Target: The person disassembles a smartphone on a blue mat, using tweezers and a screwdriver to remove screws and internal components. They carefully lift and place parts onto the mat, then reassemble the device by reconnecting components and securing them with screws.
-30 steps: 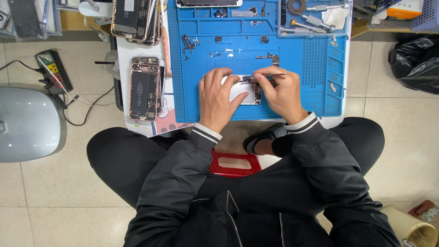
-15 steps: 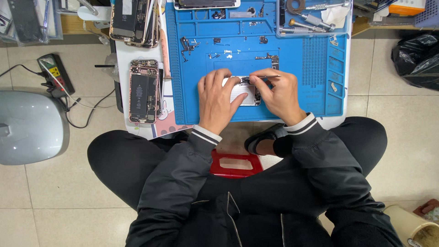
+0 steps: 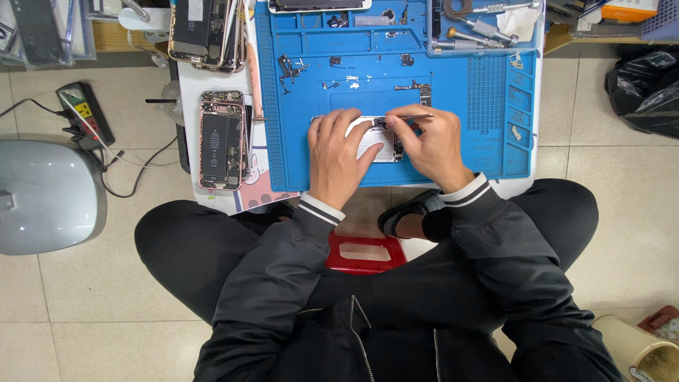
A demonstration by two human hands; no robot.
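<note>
**Dark jacket, striped cuffs, black trousers**

The person wears a black jacket (image 3: 368,283) of smooth, slightly shiny cloth, creased along both sleeves. A metal zip runs down the front, with two slanted zip lines showing near the chest. Each sleeve ends in a ribbed knit cuff, black with pale stripes: the one above the left hand (image 3: 338,157) shows at (image 3: 320,210), the one above the right hand (image 3: 429,140) at (image 3: 467,192). The trousers (image 3: 191,244) are plain black. One foot wears a black sandal (image 3: 409,212) with broad straps. Both hands are bare, without gloves.
</note>
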